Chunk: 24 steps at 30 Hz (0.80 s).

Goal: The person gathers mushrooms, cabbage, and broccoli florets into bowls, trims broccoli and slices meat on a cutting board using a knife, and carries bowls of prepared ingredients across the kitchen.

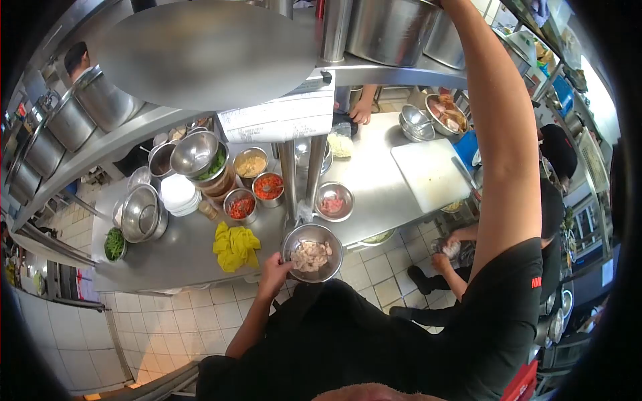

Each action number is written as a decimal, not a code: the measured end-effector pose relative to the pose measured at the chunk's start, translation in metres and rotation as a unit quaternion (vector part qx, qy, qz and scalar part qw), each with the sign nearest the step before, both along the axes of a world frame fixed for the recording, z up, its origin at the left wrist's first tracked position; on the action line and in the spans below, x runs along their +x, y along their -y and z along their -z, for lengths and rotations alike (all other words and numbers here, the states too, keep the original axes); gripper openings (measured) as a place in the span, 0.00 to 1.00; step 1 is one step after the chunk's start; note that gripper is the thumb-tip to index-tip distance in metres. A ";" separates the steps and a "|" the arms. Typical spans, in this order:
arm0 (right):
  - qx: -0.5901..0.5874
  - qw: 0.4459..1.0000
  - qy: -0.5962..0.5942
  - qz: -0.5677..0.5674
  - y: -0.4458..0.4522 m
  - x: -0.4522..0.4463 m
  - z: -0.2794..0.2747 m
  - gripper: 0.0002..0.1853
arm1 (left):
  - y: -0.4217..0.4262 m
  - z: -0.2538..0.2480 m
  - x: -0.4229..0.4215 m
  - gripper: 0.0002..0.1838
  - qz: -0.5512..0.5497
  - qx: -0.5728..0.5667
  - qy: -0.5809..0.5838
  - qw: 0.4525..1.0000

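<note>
My left hand (274, 275) grips the rim of a steel mixing bowl (338, 257), held in front of my body at the counter's edge. Pale raw meat pieces (311, 255) lie in it. A crumpled yellow cloth (235, 247) rests on the counter left of this bowl. Just beyond it is a smaller steel bowl (335, 215) with a little pink meat. My right arm (501, 134) stretches up past the overhead shelf; its hand is cut off by the top edge, near a large steel pot (391, 30).
Tubs of chopped red peppers (269, 187), stacked white bowls (179, 195) and colanders (142, 214) crowd the left counter. A cutting board (431, 175) with a knife lies right. A paper slip (277, 120) hangs from the shelf. Co-workers' hands (363, 112) show opposite, and another person crouches at right.
</note>
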State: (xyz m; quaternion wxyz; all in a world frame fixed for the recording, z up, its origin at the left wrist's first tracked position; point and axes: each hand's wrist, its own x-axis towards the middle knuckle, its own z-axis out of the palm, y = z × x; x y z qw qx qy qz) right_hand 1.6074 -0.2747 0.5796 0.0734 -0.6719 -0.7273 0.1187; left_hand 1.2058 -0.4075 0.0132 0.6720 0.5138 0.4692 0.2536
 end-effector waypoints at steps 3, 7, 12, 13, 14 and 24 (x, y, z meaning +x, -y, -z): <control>0.024 0.983 0.171 -0.054 -0.005 -0.005 -0.004 0.12 | -0.006 -0.012 0.004 0.10 0.010 -0.014 0.008 1.000; 0.055 0.996 0.049 0.054 0.022 -0.031 0.001 0.12 | -0.010 -0.018 0.006 0.10 0.018 0.005 0.004 1.000; 0.144 0.988 -0.020 0.060 0.027 -0.021 -0.003 0.12 | -0.015 -0.027 0.004 0.11 0.015 0.007 0.015 1.000; 0.131 0.988 -0.038 0.069 0.028 -0.020 -0.004 0.12 | -0.016 -0.026 0.003 0.11 0.014 0.005 0.025 1.000; 0.117 0.988 -0.057 0.078 0.029 -0.019 -0.005 0.12 | -0.018 -0.025 0.003 0.11 0.012 0.007 0.036 0.999; 0.065 0.981 0.184 0.012 -0.016 -0.008 0.007 0.14 | -0.016 -0.065 0.009 0.10 0.035 0.009 0.041 0.999</control>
